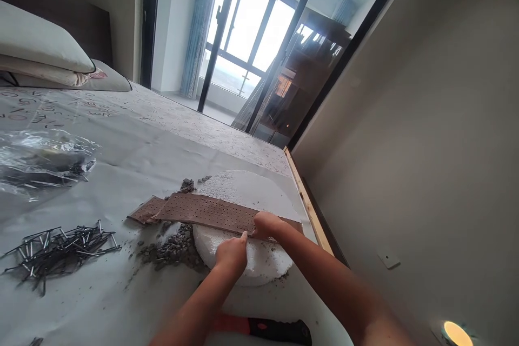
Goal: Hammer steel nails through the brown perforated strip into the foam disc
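A long brown board dotted with small holes lies across a round white foam disc. Near its left end the board looks cracked or stepped, with a short piece at an angle. My right hand is closed on the board right of its middle. Just in front of the board's near edge, my left hand is closed with its thumb pointing up at that edge; what its fingers hold, if anything, is hidden. Grey crumbly rubble lies beside and partly under the board.
A heap of nails lies at the left, behind it a clear plastic bag with dark contents. A tool with a red and black handle lies close in front. A wooden rail runs along the right edge, by the wall.
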Action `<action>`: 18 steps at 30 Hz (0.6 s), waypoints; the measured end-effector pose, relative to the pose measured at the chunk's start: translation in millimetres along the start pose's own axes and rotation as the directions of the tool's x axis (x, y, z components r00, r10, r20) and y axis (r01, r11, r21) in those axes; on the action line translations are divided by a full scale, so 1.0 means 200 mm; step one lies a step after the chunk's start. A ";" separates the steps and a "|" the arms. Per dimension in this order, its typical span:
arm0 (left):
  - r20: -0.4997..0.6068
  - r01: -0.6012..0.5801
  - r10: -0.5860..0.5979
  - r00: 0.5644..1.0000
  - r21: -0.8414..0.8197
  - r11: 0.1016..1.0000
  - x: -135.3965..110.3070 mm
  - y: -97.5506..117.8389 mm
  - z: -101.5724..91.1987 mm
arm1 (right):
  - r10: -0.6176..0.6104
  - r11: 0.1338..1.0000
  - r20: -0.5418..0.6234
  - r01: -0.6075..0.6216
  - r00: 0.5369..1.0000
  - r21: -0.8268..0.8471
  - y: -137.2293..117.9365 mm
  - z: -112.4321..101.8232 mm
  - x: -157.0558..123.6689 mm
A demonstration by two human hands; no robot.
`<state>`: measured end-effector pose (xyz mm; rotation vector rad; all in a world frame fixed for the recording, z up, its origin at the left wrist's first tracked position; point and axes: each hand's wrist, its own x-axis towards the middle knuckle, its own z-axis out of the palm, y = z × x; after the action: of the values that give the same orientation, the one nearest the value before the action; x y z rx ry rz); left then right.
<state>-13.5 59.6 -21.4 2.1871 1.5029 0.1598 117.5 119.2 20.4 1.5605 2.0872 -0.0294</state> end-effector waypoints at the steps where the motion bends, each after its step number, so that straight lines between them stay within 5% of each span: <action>1: 0.000 0.003 -0.003 1.000 0.000 1.000 0.00 0.00 0.00 | -0.021 1.000 0.003 0.021 1.000 0.000 0.01 0.00 0.00; 7: 0.022 0.014 -0.015 1.000 0.013 1.000 0.00 0.00 -0.02 | -0.135 0.991 0.001 0.135 0.991 -0.013 0.06 -0.04 -0.04; 18: 0.003 0.011 -0.011 1.000 0.029 1.000 0.00 0.00 -0.04 | -0.091 0.996 -0.091 0.090 0.992 -0.020 0.06 -0.09 -0.13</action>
<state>-16.0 61.8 -14.2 2.2002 1.5237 0.1314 126.5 106.4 50.7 1.4825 2.2236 0.0271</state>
